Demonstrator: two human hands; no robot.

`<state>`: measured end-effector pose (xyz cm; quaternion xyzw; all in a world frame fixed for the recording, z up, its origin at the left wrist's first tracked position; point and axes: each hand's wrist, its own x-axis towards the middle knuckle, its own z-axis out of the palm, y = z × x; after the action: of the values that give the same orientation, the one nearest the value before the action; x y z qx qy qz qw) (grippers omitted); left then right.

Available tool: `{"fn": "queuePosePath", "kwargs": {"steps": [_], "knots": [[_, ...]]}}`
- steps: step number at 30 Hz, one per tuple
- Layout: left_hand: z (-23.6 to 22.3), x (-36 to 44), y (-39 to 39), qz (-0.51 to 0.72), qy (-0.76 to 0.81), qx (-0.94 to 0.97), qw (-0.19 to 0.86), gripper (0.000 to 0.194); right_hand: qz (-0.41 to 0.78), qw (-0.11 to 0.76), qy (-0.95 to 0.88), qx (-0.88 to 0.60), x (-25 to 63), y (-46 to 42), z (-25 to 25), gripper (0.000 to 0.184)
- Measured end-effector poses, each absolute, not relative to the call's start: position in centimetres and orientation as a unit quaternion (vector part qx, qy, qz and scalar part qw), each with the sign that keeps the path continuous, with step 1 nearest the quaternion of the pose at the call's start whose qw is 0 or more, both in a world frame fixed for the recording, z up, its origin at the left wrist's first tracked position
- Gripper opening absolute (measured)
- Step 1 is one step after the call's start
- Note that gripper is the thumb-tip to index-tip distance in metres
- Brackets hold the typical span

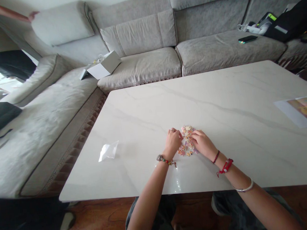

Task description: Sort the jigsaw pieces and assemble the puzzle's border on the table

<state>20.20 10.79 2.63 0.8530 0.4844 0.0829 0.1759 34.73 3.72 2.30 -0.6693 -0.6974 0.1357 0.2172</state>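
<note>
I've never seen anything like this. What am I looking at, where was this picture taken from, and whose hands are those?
There's no machine here. This one picture comes from a camera worn on a person's head, looking down at their own bare hands. Their left hand and right hand are both at a small pile of jigsaw pieces on a white marble-look table. Whether either hand holds a piece is hard to tell. A clear plastic bag lies to the left, a printed picture sheet to the right. Behind is a grey sofa, and another person's arm reaches in at top left.
</note>
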Motion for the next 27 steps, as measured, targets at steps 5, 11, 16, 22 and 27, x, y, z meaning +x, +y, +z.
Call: {"fn": "queuePosePath", "kwargs": {"steps": [5, 11, 16, 22, 27], "knots": [[2.9, 18.1, 9.4, 0.132, 0.493, 0.85, 0.13, 0.016, 0.177, 0.149, -0.728, -0.646, 33.7, 5.5, 2.7, 0.018], [2.7, 17.4, 7.9, 0.158, 0.493, 0.828, 0.214, 0.016, 0.177, 0.07, -0.724, -0.663, 33.8, 6.9, 3.5, 0.013], [2.4, 19.6, 6.3, 0.166, 0.485, 0.833, 0.209, 0.014, 0.185, 0.068, -0.723, -0.662, 34.5, 6.1, 3.4, 0.016], [1.5, 21.4, 6.9, 0.1, 0.501, 0.836, 0.2, 0.014, 0.187, 0.113, -0.71, -0.669, 35.6, 4.2, 2.9, 0.022], [2.2, 20.6, 7.7, 0.05, 0.536, 0.823, 0.181, 0.013, 0.169, 0.135, -0.703, -0.677, 36.0, 3.3, 3.0, 0.023]]}}
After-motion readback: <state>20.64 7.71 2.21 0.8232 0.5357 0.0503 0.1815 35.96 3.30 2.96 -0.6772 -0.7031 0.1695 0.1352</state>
